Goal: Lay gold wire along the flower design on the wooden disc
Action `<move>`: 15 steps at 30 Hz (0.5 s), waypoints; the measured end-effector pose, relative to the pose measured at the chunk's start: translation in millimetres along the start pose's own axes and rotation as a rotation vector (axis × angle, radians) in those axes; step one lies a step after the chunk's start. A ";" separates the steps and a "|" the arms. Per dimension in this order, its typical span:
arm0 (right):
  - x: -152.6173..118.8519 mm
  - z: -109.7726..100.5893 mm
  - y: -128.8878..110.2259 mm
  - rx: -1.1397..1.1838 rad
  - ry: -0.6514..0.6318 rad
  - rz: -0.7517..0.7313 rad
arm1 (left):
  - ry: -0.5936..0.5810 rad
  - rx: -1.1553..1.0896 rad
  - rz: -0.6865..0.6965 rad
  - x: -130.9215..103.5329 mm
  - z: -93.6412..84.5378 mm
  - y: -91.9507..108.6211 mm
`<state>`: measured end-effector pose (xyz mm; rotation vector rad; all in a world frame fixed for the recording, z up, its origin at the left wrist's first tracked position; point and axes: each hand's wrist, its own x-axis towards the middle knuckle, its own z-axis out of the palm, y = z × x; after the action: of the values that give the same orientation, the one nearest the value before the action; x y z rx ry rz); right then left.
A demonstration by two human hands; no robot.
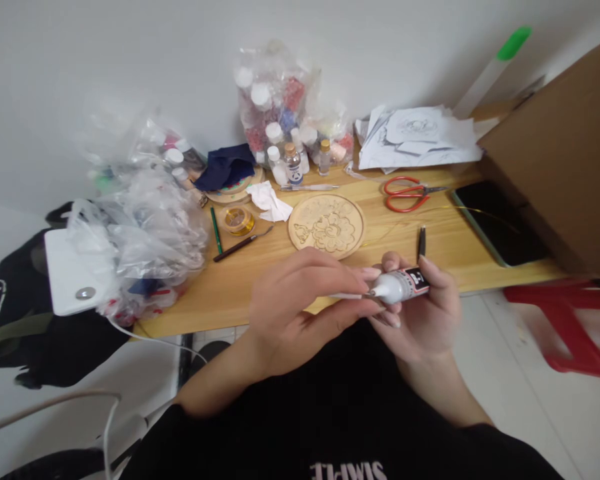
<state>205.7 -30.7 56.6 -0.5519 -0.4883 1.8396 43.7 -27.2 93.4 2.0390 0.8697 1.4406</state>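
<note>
A small white bottle with a black and red label (pixel 399 287) lies in my right hand (pixel 425 320), whose fingers are wrapped round it. Its nozzle points left. My left hand (pixel 305 307) pinches at the nozzle tip with thumb and fingers, and a thin pale strip shows between them; what exactly the fingertips grip is hard to make out. Both hands are above the front edge of the wooden table (pixel 195 300). Just behind them lies a round wooden disc (pixel 327 225) with a carved flower design.
Red-handled scissors (pixel 403 195), a phone (pixel 500 223) and a cardboard box (pixel 560 153) are on the right. Left are a gold wire spool (pixel 237 220), a dark tool (pixel 236 248) and plastic bags (pixel 150 213). Small bottles (pixel 293 163) and papers (pixel 415 137) stand behind.
</note>
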 end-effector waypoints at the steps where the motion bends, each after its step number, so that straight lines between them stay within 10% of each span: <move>1: -0.1 -0.2 -0.2 -0.003 0.001 -0.004 | -0.001 -0.005 0.001 0.2 -0.3 0.5; 15: -4.3 0.1 -8.7 -0.186 0.053 -0.182 | -0.089 0.132 0.031 5.0 -6.6 3.6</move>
<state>213.5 -32.1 62.3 -0.6578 -0.6568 1.6118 39.4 -25.7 101.2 2.2043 0.9221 1.3291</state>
